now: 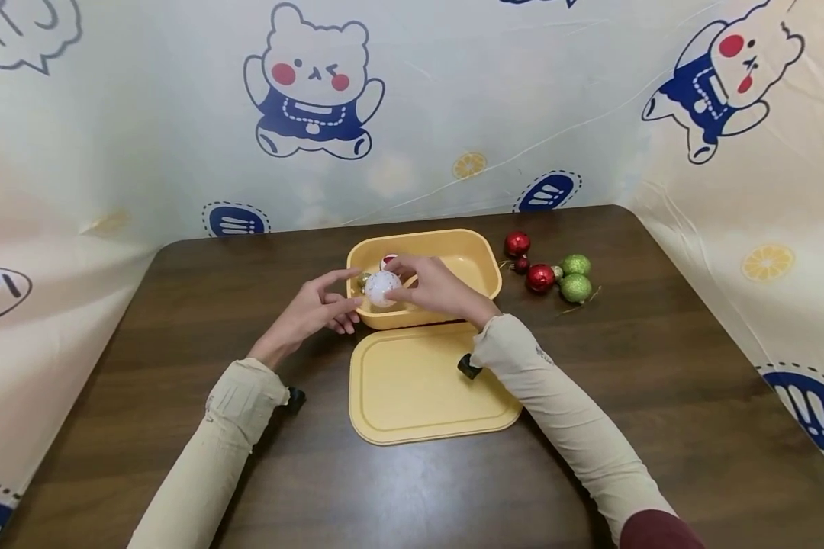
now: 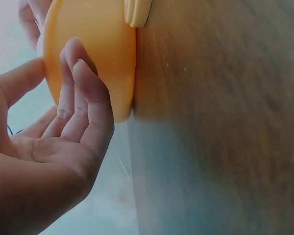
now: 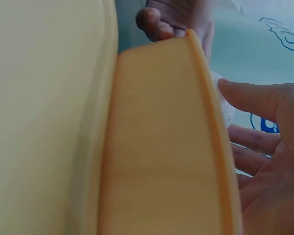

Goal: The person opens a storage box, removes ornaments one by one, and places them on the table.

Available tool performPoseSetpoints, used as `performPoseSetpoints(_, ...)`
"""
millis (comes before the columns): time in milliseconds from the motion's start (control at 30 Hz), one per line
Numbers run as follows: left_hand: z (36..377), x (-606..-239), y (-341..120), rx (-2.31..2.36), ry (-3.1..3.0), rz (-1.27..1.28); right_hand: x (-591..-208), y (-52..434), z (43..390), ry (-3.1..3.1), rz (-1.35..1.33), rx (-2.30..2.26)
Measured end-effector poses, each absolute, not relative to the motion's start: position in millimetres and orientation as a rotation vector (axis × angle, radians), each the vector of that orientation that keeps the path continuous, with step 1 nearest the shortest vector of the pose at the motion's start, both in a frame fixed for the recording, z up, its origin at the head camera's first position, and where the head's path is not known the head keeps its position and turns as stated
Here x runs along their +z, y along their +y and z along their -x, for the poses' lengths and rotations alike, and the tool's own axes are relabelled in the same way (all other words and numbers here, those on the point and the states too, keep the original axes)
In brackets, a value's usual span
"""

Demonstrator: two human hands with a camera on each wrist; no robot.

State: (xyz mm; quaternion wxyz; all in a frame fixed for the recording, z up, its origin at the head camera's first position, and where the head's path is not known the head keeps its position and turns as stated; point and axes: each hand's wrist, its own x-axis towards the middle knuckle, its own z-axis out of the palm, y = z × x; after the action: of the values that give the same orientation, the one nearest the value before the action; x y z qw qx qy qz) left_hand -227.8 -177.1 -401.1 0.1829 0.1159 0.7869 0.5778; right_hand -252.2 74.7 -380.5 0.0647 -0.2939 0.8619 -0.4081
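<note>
Brown table (image 1: pixel 178 427); right hand (image 1: pixel 436 288) grip around white ball (image 1: pixel 381 288) over box (image 1: pixel 477 263).

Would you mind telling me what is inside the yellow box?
Over the yellow box, the right hand holds a white ball. Behind it a red-and-white ball and something greenish show. The hands cover the rest of the near corner.

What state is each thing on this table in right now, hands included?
Yellow box: open, lid off.
Lid: flat on table, before the box.
White ball: held over the box's near left corner.
Right hand: holds the white ball.
Left hand: open, fingers touching the box's outer wall.
Red and green baubles: loose beside the box.
</note>
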Motion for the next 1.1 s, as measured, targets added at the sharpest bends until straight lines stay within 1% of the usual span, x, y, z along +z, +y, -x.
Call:
performPoseSetpoints(333,227,-404,-180,1.651,2.207,-0.311,-364,98,253,2.669,0.812,-1.262)
performPoseSetpoints(500,226,-409,-177,1.643,2.19,-0.311,-357,123,249,2.735,0.759,-1.293)
performPoseSetpoints(800,228,-407,-179,1.647,2.194,-0.321,-347,183,243,2.873,0.594,-1.361)
performPoseSetpoints(933,229,-404,-179,1.647,2.202,-0.325,-342,203,245,2.932,0.534,-1.337)
performPoseSetpoints(1100,229,-401,-181,1.65,2.211,-0.321,-337,228,251,2.987,0.398,-1.334)
